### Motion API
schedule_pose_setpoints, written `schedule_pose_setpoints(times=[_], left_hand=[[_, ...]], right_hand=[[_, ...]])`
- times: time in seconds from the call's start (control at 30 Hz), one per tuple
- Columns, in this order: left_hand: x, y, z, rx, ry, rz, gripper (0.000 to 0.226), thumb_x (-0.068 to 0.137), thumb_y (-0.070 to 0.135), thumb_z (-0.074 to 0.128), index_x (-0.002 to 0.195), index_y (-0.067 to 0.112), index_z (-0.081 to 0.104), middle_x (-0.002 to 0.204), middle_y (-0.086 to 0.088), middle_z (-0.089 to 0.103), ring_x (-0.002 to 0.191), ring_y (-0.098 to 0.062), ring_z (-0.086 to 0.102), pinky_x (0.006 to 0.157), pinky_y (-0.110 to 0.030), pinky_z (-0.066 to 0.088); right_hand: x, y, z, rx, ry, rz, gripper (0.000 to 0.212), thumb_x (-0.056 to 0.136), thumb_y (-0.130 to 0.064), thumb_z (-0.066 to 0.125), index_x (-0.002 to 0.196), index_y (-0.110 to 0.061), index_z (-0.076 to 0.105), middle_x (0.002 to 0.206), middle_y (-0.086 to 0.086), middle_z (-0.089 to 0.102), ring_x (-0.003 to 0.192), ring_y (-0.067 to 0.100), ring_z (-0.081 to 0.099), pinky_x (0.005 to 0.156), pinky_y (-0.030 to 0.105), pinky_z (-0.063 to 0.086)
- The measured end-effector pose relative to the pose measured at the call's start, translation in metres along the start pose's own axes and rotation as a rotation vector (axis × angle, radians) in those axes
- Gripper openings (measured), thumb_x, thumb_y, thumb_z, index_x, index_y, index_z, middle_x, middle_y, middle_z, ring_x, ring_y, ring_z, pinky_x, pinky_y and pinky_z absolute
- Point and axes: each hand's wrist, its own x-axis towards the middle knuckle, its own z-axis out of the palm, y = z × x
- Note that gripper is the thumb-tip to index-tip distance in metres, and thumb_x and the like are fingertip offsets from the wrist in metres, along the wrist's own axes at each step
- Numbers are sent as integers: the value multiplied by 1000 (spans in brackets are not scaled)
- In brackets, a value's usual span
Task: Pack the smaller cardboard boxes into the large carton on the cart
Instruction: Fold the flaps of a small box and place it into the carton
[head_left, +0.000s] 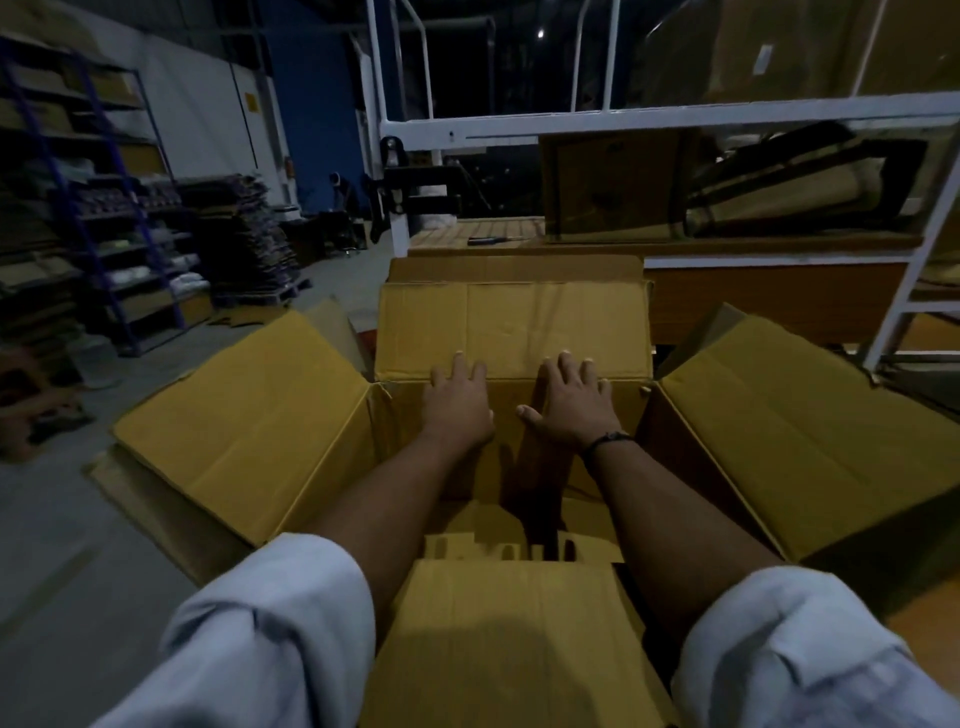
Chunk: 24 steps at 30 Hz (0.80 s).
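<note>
- The large carton (249, 426) is stood open beneath the arms, with all four flaps opened out.
- The left grip (457, 400) and right grip (574, 405) are laid flat, fingers spread, on the fold of the far flap (514, 327).

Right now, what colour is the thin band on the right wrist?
Black, a thin dark cord; the head view shows the band best.
</note>
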Motion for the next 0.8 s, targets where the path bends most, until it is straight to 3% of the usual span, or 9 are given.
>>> schedule_pose_setpoints(times=[0.13,0.43,0.63,0.8], left_hand=[[22,-2,17,35,-5,15,94,96,46,64,165,19,6,173,-10,2,154,-44,15,122,-53,26],[30,-9,33,27,-1,17,98,94,46,65,166,19,3,174,-4,-1,154,-40,14,122,-52,26],[26,-11,35,5,2,16,98,96,48,63,166,20,-1,174,-3,-6,156,-40,7,124,-54,21],[23,-15,37,-10,14,5,101,96,51,63,165,24,-5,173,-7,-13,156,-44,3,125,-57,15]], right_hand=[[6,6,4,5,-27,9,95,96,-65,54,165,-21,5,173,3,-8,158,37,-7,123,65,6],[22,5,-3,-78,-61,41,107,83,-77,62,162,-21,19,172,-1,7,156,34,8,120,69,16],[13,12,-2,-86,-5,-4,101,87,-69,63,164,-23,15,172,-2,5,156,32,6,121,69,13],[12,24,1,-99,0,14,104,90,-67,63,165,-27,2,173,-3,-9,158,34,-5,122,69,6]])
